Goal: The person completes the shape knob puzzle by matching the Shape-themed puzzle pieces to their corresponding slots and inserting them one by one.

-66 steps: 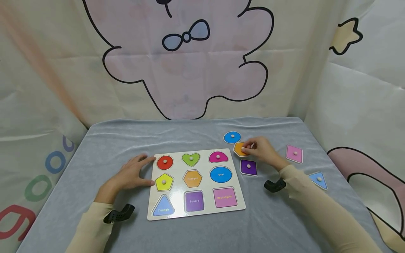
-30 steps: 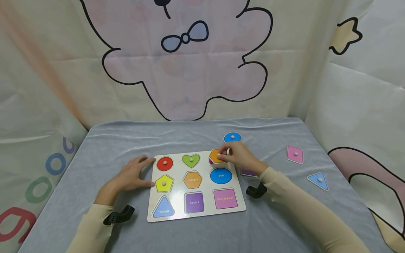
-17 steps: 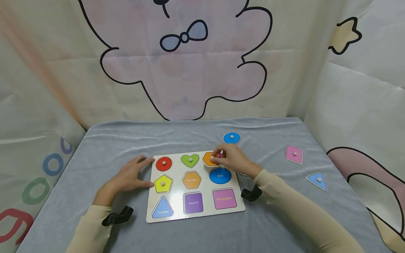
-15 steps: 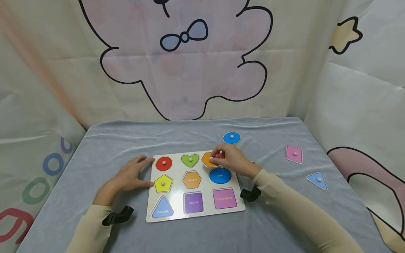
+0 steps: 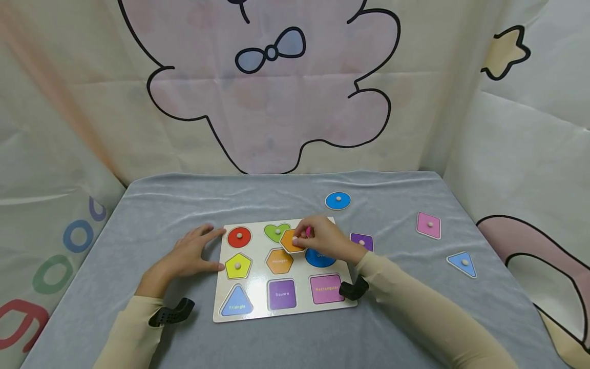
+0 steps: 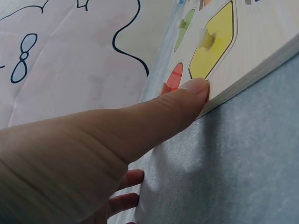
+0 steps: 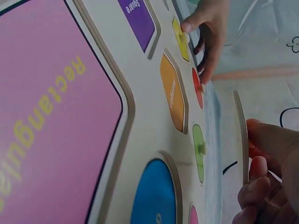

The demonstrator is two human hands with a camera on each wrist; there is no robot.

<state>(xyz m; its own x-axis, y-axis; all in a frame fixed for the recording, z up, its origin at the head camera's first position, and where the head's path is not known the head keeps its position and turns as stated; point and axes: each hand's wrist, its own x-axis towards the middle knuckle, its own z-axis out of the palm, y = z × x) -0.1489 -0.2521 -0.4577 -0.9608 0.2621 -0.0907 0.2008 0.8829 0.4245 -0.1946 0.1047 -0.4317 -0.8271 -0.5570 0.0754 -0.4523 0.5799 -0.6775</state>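
Note:
My right hand (image 5: 322, 237) pinches the knob of an orange hexagon puzzle piece (image 5: 288, 242). In the right wrist view the hexagon piece (image 7: 241, 135) appears edge-on, raised off the puzzle board (image 7: 140, 107). It hangs just above the hexagon recess (image 5: 279, 262) and overlaps its upper edge in the head view. My left hand (image 5: 184, 256) touches the left edge of the white board (image 5: 258, 315) with thumb and forefinger. The left wrist view has the thumb (image 6: 173, 102) on the board's edge, beside the yellow pentagon (image 6: 212, 42).
A red circle (image 5: 239, 237) and green heart (image 5: 275, 231) sit in the board. Loose on the grey cloth lie a blue oval (image 5: 338, 200), a purple square (image 5: 362, 240), a pink rectangle (image 5: 428, 225) and a blue triangle (image 5: 462, 263). Triangle, square, oval and rectangle recesses hold no pieces.
My right hand has carried the orange hexagon leftward from the cloth, across the board's upper right, to above the hexagon recess. The purple square shows again. My left hand stays put.

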